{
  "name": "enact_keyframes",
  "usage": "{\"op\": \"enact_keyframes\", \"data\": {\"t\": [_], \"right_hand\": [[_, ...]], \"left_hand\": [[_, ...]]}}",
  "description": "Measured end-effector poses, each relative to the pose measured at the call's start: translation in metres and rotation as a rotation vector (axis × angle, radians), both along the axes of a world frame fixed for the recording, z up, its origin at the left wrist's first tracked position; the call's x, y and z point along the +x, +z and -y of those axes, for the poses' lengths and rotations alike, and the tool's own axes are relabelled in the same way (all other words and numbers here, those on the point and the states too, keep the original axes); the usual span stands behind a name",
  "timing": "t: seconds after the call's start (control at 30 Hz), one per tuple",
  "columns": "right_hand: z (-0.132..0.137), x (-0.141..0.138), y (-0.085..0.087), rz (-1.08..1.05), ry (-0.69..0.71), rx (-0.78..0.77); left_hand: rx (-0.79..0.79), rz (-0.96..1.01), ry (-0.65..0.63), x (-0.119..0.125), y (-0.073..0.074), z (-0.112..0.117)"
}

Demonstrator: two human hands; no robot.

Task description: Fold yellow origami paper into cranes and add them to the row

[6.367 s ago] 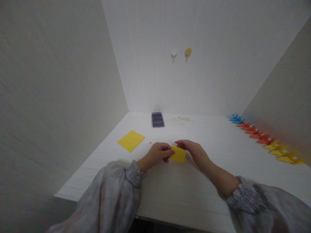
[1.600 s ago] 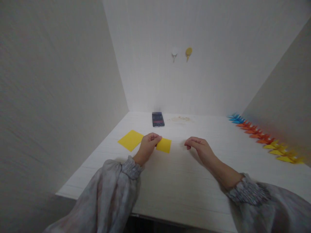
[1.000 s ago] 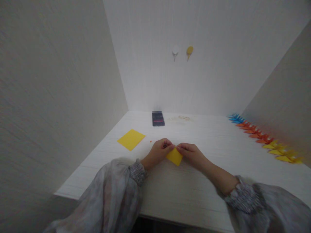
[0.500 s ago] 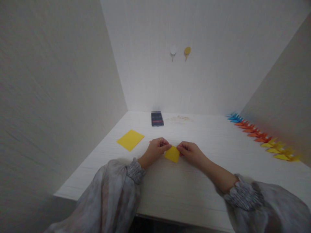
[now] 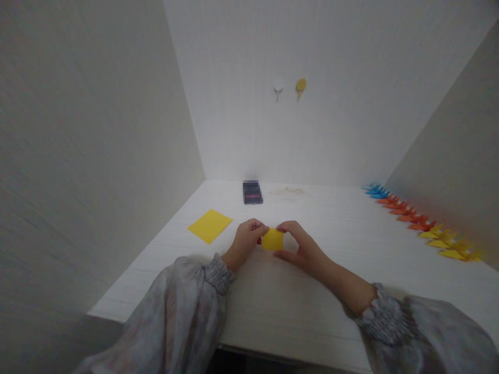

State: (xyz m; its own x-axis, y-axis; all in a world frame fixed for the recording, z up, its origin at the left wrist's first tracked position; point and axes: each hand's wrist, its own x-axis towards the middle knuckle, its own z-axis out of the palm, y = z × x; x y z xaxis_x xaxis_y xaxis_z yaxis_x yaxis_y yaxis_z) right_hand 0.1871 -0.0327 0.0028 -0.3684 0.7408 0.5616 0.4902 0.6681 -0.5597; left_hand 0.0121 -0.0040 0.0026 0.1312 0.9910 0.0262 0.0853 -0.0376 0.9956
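Note:
A small folded yellow paper [image 5: 272,239] is held just above the white table [image 5: 296,306], between both hands. My left hand [image 5: 246,240] pinches its left edge with curled fingers. My right hand [image 5: 299,245] grips its right side, thumb below and fingers over the top. Both wrists come out of loose grey patterned sleeves.
A flat yellow paper square [image 5: 210,225] lies to the left of my hands. A dark phone-like object [image 5: 252,191] rests near the back wall. A row of folded blue, orange and yellow paper shapes [image 5: 421,224] runs along the right wall. Two hooks [image 5: 289,87] hang on the back wall.
The paper has turned from a diamond tilt to square-on and moved slightly up. My right hand has shifted from pinching a corner to cupping the paper's right side.

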Motion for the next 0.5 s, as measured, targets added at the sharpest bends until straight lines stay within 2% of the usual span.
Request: {"op": "enact_keyframes", "data": {"t": [0.07, 0.23, 0.37, 0.5], "right_hand": [[0.0007, -0.0029, -0.0024, 0.064, 0.036, 0.061], [-0.0007, -0.0012, -0.0053, 0.091, 0.065, 0.048], [0.0012, -0.0018, -0.0041, 0.120, 0.083, 0.060], [0.0032, -0.0036, -0.0019, 0.056, 0.054, 0.021]], "left_hand": [[-0.039, 0.051, -0.050, 0.0039, 0.0019, 0.0031], [-0.130, 0.164, -0.132, 0.0071, 0.0068, 0.0092], [-0.124, 0.193, -0.124, 0.0065, 0.0089, 0.0108], [-0.107, 0.210, -0.155, 0.0067, 0.0101, 0.0114]]}}
